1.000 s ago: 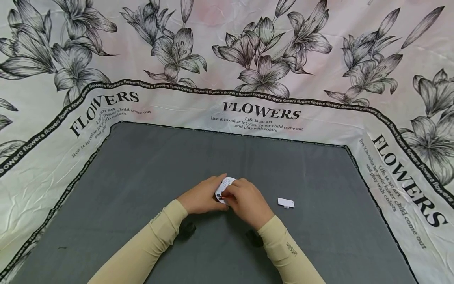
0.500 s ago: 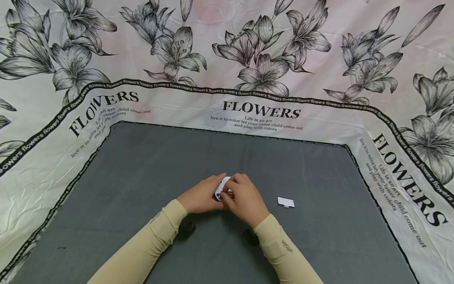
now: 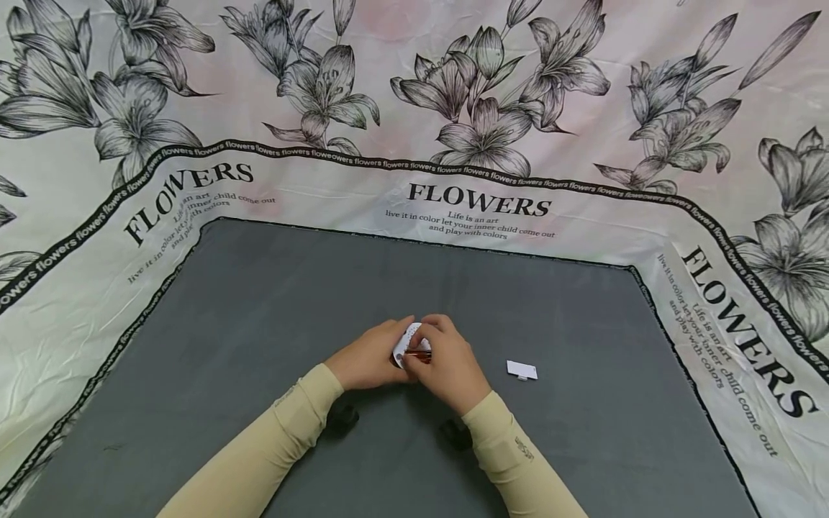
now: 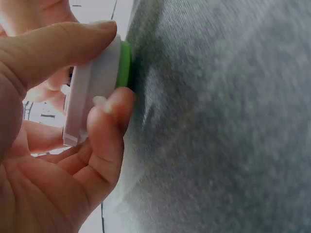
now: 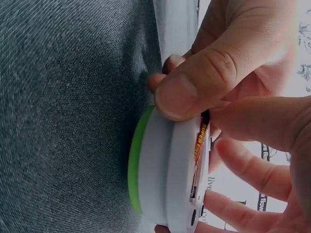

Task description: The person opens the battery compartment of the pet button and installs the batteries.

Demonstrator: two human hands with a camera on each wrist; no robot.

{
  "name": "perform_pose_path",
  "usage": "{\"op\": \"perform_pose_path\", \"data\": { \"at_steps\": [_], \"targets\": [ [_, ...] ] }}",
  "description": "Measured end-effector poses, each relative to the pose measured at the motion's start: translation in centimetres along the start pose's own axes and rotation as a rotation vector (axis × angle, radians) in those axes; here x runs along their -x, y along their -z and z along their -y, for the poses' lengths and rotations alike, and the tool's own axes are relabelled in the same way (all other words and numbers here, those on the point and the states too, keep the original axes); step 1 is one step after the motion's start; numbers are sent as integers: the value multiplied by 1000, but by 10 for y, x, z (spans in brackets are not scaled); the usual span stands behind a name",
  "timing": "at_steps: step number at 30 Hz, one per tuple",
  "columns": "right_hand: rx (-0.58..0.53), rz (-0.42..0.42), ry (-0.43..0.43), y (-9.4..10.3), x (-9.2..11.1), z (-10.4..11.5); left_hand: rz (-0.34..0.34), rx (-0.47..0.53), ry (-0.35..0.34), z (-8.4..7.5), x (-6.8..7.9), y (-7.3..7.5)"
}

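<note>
Left grip pinches a white device, its battery at the right grip, whose hold I can't tell.

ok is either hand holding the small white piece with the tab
No, the small white piece lies on the grey cloth, apart from the right hand and the left hand.

In the head view the right hand partly hides the white device. The bottom edge cuts both sleeves.
</note>
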State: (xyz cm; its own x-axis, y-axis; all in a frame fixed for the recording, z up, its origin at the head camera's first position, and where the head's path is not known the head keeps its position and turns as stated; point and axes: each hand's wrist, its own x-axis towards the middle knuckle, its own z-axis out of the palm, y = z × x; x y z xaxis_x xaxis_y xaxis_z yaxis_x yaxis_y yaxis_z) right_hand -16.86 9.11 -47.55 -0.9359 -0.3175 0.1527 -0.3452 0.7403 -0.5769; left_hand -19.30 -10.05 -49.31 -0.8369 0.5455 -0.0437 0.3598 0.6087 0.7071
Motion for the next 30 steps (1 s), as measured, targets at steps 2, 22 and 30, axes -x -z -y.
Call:
{"op": "perform_pose_path", "data": {
  "at_steps": [2, 22, 30],
  "targets": [
    [-5, 20, -8, -1, -1, 2, -9, -5, 8, -1, 2, 0],
    [8, -2, -30, -1, 1, 3, -47, -18, 9, -9, 1, -3],
    [16, -25, -4, -3, 1, 3, -68, -22, -2, -10, -1, -5]
  ]
}}
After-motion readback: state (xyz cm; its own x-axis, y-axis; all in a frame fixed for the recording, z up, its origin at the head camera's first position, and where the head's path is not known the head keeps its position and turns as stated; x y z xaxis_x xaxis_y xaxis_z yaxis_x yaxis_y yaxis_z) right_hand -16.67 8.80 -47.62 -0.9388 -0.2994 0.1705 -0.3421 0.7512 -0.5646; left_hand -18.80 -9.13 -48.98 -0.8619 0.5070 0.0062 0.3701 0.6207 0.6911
